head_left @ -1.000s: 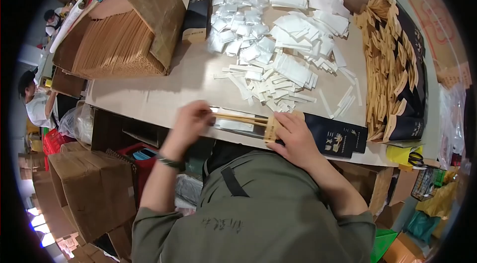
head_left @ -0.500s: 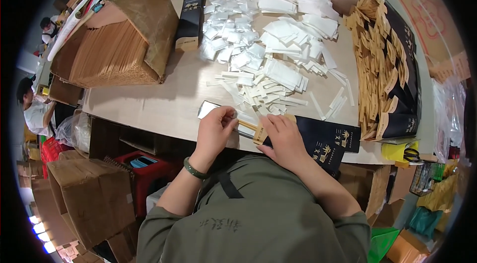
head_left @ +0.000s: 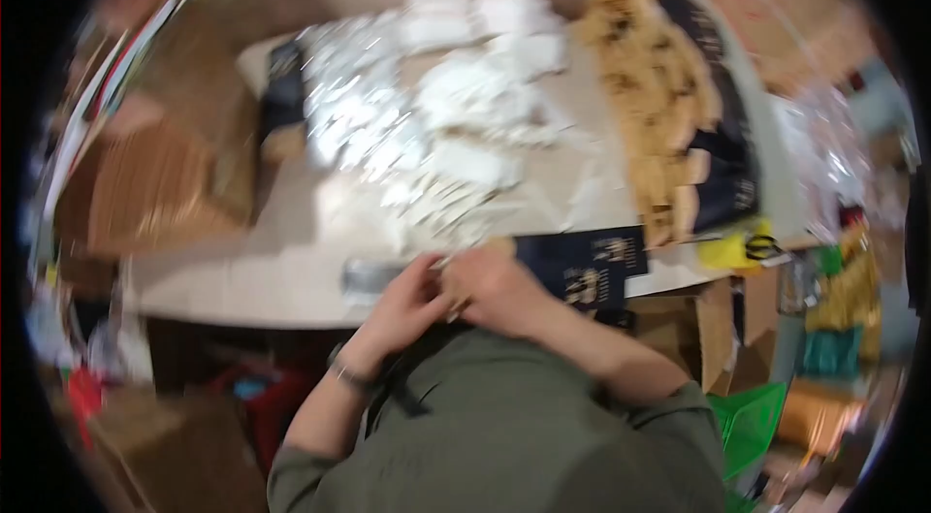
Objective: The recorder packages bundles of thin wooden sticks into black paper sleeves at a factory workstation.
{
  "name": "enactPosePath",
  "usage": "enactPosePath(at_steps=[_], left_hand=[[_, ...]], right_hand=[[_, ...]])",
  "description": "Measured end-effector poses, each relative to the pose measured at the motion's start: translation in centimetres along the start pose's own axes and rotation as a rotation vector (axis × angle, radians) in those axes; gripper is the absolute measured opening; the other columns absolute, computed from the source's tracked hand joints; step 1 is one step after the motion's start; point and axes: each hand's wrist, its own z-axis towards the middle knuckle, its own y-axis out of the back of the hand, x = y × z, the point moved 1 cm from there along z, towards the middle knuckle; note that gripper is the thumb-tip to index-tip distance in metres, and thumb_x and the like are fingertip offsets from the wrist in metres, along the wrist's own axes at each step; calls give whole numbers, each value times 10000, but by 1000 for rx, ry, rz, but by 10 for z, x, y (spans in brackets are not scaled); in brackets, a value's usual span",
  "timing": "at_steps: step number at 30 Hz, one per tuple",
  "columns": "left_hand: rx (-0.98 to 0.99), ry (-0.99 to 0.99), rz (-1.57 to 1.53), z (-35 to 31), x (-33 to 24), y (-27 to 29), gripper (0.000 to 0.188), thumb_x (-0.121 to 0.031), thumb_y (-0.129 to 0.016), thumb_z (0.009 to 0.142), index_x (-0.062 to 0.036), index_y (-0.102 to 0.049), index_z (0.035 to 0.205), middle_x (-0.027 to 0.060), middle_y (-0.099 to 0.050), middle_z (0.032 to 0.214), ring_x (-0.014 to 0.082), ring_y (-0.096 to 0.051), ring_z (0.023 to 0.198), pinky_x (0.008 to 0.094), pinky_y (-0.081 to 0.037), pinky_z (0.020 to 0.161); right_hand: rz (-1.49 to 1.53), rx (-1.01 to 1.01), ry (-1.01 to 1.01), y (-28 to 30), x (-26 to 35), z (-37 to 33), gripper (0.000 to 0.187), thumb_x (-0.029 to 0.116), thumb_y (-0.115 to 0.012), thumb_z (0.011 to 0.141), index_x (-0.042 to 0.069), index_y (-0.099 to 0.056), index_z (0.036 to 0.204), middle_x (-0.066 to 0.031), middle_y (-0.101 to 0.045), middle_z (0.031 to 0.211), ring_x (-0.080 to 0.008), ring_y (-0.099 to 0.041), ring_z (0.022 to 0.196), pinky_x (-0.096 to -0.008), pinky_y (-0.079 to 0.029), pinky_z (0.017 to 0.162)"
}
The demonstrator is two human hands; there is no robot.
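Note:
At the table's front edge, my left hand (head_left: 401,307) and my right hand (head_left: 497,292) meet, fingers curled and pinched together. Motion blur hides what they hold; a small pale bit shows between the fingertips. Dark navy paper sleeves (head_left: 587,256) with light print lie beside my right hand, partly under that forearm. A flat silvery packet (head_left: 369,277) rests on the table left of my left hand. Just beyond the hands are a heap of thin white paper strips (head_left: 441,203) and white paper packets (head_left: 475,91). Shiny clear packets (head_left: 354,96) lie to their left.
A cardboard box (head_left: 155,174) packed with brown sheets stands at the left, a dark pouch (head_left: 284,91) beside it. Many tan-and-navy sleeves (head_left: 655,96) fill the right side. Near the right edge is a yellow holder (head_left: 727,249) with scissors (head_left: 761,246). A green crate (head_left: 752,426) stands below.
The view has swung and blurred. My hands have come together; the thin sticks that showed between them and the sleeve at my right fingertips can no longer be made out.

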Motion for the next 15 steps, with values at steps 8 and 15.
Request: enactPosePath(at_steps=[8,15], left_hand=[[-405,-544,1399,-20,-14,49,525,-121,-822,579,-88,-591,1049,81,-576,842,311,-578,812,420,-460,758],[-657,-263,864,-9,-20,50,338,-149,-822,664,-52,-570,867,72,-584,684,232,-573,613,333,-475,602]], right_hand=[[-168,36,125,63,38,19,189,191,-655,731,54,-636,860,-231,-609,1020,-374,-625,860,-442,-544,729],[-424,-462,-181,356,-86,57,292,288,-757,800,14,-658,778,-127,-621,832,-316,-623,822,-406,-497,732]])
